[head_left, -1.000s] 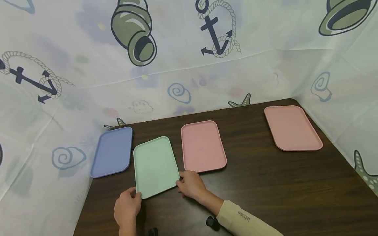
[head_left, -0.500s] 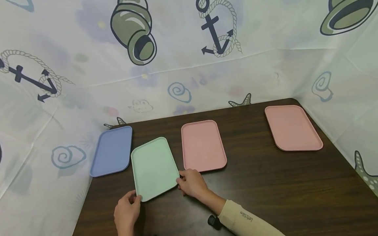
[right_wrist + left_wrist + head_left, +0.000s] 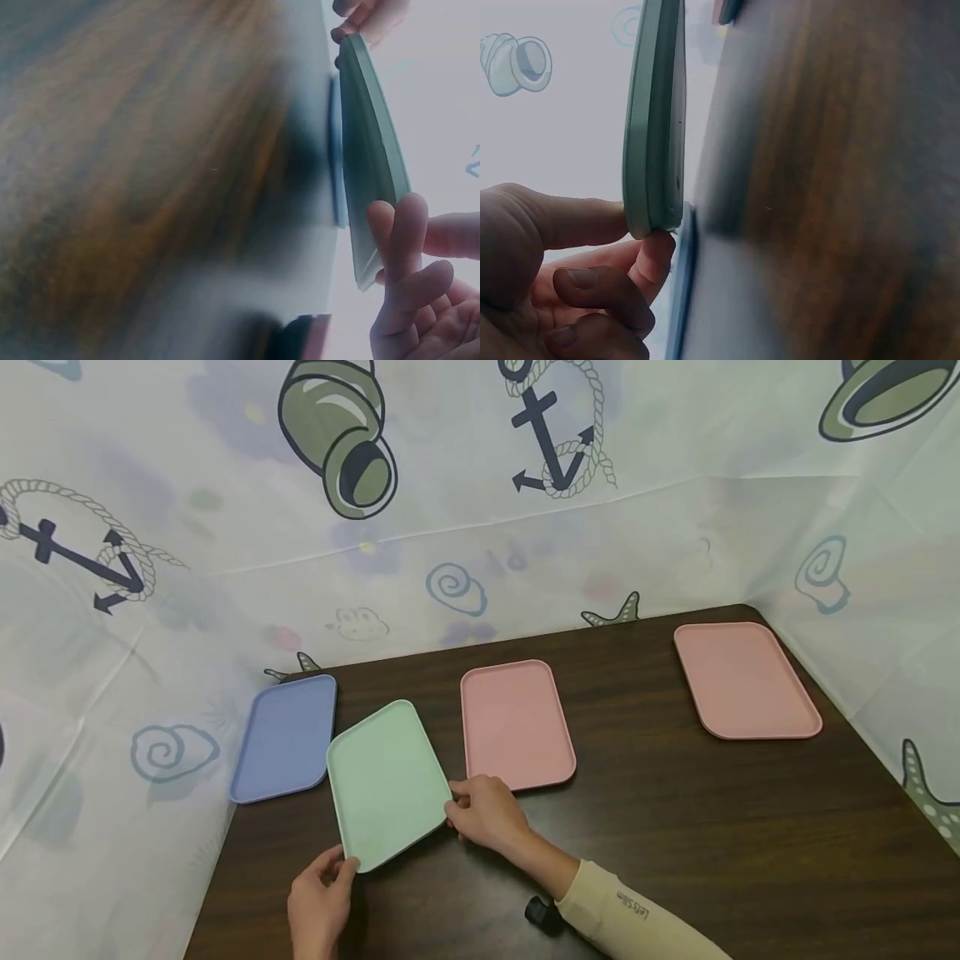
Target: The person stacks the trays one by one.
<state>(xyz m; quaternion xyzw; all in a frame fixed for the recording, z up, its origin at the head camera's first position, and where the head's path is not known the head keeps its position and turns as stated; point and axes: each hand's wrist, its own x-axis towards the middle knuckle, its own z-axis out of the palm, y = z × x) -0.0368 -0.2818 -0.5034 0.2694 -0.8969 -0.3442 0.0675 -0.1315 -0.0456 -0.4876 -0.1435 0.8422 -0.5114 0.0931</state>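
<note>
Pinching near corners between barely parted fingers (image 3: 409,236), the left hand (image 3: 321,900) and right hand (image 3: 487,812) held the green tray (image 3: 388,785) above the worktop (image 3: 675,827), left of the frame's lower centre, its long axis running up and slightly leftward from them, neither hand nearer.

Head cam's looking forward and down over the dark brown wood-grain table (image 3: 712,827) from farther back; both wrist cams are sitting close and low, tipped sideways, facing along it and sharing the pale green rounded-rectangular tray (image 3: 646,135), nearly edge-on.
</note>
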